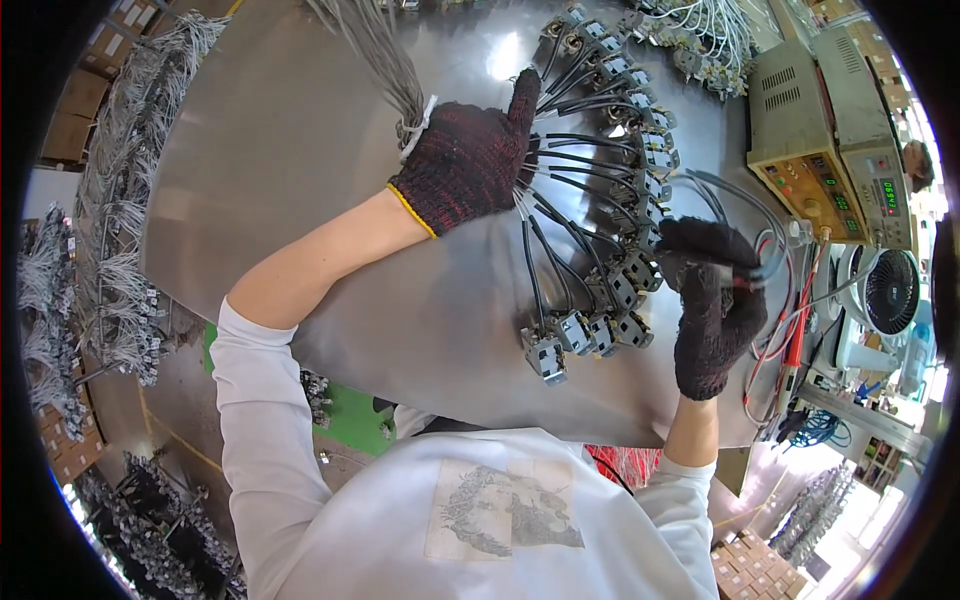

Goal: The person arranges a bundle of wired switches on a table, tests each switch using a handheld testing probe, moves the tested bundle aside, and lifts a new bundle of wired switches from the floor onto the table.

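Note:
My left hand (pixel 468 160), in a dark red-flecked knit glove, is closed round a bundle of thin grey wires (pixel 385 70), its thumb pointing away from me. A white tie (pixel 418 130) circles the bundle by the wrist. Beyond my fingers the wires fan out in black sleeves (pixel 585 160) to a curved row of small metal switch-like parts (pixel 640 275) on the table. At the row's right side my right hand (pixel 715 310), in a similar dark glove, is closed on a small dark piece joined to looping grey leads (pixel 765 225). Fingers and motion blur partly hide this piece.
A metal table (pixel 250 120) lies under the work. Bench instruments (pixel 810 140) with lit green digits stand at the right. Red leads (pixel 800 330) hang near a small fan (pixel 890 290). More wired parts (pixel 700 45) lie at the far right; wire bundles (pixel 130 240) hang at left.

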Demonstrator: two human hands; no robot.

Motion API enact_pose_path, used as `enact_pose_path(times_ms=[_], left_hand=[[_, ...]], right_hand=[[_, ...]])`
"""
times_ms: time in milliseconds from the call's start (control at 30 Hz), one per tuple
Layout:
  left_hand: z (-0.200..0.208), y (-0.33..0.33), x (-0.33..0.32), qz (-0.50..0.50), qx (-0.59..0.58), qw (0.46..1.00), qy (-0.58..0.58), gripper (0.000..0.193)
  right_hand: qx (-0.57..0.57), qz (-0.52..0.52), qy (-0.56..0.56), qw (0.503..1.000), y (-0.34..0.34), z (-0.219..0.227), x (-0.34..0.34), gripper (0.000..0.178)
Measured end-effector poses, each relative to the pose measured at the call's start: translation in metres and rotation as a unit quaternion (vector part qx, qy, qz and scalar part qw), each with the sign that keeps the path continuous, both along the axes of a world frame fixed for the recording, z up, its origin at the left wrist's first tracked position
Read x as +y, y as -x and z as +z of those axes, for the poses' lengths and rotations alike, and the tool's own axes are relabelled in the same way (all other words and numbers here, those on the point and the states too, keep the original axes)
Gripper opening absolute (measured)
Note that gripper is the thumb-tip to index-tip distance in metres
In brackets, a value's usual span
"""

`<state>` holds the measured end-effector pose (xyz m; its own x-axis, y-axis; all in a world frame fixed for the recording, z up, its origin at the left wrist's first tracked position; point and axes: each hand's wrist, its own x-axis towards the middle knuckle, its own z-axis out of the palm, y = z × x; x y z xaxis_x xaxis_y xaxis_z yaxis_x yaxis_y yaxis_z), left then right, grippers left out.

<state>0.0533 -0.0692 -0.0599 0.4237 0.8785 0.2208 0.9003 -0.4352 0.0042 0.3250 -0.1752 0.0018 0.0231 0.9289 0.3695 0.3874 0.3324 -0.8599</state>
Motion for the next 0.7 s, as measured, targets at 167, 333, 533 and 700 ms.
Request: enact_pose_path(times_ms=[167,333,533,700], left_hand=[[0.004,-0.003,0.001,-0.003,0.008,1.0,-0.005,0.094],[0.005,0.0,-0.001,-0.007,-0.006,1.0,0.008,0.094],[0.005,-0.001,-0.002,-0.006,0.008,1.0,0.012,0.094],[0.005,0.0,0.0,-0.012,-0.006,1.0,0.002,0.095]], right_hand=[[0.055,0.012,0.0,0.998,0.002,0.01,-0.002,0.037],[0.053,0.031,0.038,0.997,0.006,0.004,0.006,0.034],[0.111,0.001,-0.009,0.994,0.0,0.01,-0.003,0.034],[-0.029,0.031,0.017,0.999,-0.001,0.012,0.007,0.038]])
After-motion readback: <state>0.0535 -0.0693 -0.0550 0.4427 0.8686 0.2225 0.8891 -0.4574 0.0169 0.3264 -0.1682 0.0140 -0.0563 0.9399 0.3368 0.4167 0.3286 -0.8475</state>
